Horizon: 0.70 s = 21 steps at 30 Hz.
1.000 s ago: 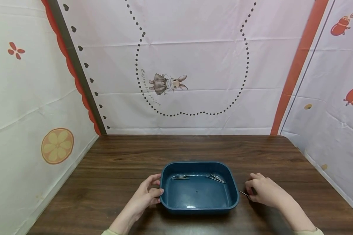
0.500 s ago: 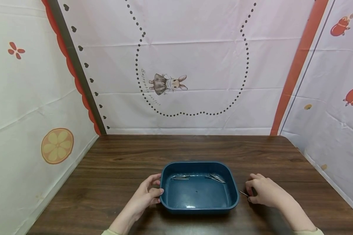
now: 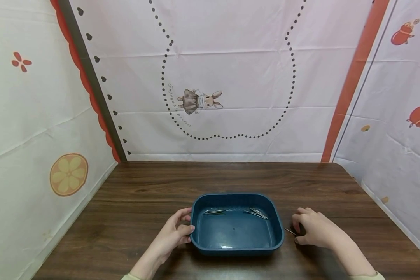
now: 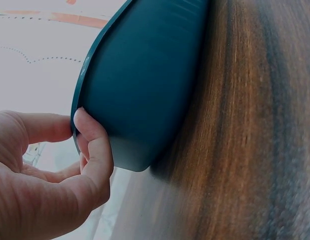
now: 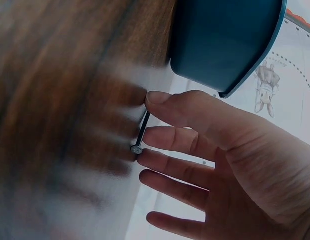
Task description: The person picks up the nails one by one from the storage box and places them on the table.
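Observation:
A dark blue plastic tray (image 3: pixel 234 237) sits on the table, with two small groups of thin metal nails (image 3: pixel 215 212) lying inside near its back wall. My left hand (image 3: pixel 175 231) holds the tray's left side, pinching the rim between thumb and fingers, as the left wrist view shows. To the right of the tray, my right hand (image 3: pixel 316 229) is lowered to the tabletop around a single loose nail (image 5: pixel 141 131). Thumb and fingers are spread apart, fingertips right at the table; the nail's flat head shows by the middle finger, and the thumb overlaps its other end.
The brown wood-grain table (image 3: pixel 154 182) reaches back to a white printed cloth (image 3: pixel 248 89) hung behind it. More printed cloth hangs along the left and right sides.
My right thumb has shifted slightly toward me, away from the nail, widening the gap to the fingers. The left hand and tray stay in place.

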### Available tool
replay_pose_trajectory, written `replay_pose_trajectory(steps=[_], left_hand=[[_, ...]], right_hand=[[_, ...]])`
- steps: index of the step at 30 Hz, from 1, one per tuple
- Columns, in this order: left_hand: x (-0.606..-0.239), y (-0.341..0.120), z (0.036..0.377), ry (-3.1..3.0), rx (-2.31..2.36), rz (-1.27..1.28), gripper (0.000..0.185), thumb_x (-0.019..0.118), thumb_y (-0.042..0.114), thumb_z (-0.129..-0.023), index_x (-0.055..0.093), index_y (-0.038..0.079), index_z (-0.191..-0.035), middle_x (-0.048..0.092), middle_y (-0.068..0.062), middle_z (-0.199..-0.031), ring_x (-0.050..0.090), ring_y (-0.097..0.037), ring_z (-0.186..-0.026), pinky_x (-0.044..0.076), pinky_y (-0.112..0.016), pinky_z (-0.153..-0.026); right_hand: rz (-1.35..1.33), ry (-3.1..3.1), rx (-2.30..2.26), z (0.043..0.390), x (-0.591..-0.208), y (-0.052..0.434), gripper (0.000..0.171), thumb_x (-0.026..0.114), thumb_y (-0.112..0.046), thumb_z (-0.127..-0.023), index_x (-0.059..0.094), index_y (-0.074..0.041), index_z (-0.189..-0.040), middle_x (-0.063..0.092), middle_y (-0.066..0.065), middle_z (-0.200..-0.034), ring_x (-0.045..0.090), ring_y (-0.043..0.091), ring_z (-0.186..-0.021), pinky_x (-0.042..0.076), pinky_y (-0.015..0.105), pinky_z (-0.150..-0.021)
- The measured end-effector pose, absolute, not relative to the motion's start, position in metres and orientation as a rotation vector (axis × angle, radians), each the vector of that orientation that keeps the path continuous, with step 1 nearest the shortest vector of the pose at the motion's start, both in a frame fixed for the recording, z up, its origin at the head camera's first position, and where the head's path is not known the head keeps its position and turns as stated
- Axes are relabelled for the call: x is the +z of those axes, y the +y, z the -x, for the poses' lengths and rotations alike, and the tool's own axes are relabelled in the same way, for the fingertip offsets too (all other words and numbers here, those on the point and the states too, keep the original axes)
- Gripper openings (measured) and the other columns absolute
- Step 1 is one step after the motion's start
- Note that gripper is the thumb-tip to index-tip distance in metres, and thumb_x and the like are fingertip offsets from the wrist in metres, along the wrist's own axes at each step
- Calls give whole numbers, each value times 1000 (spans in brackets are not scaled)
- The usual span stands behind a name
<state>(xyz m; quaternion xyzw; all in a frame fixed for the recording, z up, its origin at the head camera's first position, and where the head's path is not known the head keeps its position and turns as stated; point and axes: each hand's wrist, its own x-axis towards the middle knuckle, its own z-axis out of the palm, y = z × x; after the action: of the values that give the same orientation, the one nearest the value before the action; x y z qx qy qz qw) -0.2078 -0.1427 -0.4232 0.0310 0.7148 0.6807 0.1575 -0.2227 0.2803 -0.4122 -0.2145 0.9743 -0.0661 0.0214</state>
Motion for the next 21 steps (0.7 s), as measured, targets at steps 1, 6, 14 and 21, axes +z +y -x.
replay_pose_trajectory(steps=[1, 6, 14, 21], left_hand=[[-423, -143, 208, 2043, 1950, -93, 60, 58, 6, -95, 32, -1, -149, 44, -20, -128, 59, -14, -86, 53, -24, -69], [-423, -143, 207, 2042, 1956, -96, 60, 58, 6, -95, 32, -2, -149, 44, -20, -128, 59, -14, -87, 52, -24, -69], [-424, -143, 207, 2038, 1952, -90, 61, 58, 7, -95, 31, -1, -149, 43, -20, -129, 59, -14, -87, 53, -24, -69], [-424, -143, 207, 2035, 1954, -95, 61, 57, 7, -95, 31, -1, -149, 42, -20, -129, 59, -14, -86, 52, -23, -68]], right_hand=[[668, 3020, -203, 223, -412, 280, 34, 87, -31, -68, 53, -27, -73, 48, -8, -85, 46, 13, -81, 39, 35, -65], [658, 3015, -207, 223, -412, 280, 34, 87, -31, -68, 53, -26, -74, 48, -7, -85, 45, 13, -81, 39, 36, -66], [642, 3034, -177, 223, -411, 279, 35, 86, -34, -68, 53, -26, -76, 49, -8, -83, 45, 12, -79, 41, 38, -67], [636, 3114, -129, 222, -407, 281, 32, 84, -38, -67, 55, -28, -77, 62, -5, -91, 58, 19, -86, 50, 57, -77]])
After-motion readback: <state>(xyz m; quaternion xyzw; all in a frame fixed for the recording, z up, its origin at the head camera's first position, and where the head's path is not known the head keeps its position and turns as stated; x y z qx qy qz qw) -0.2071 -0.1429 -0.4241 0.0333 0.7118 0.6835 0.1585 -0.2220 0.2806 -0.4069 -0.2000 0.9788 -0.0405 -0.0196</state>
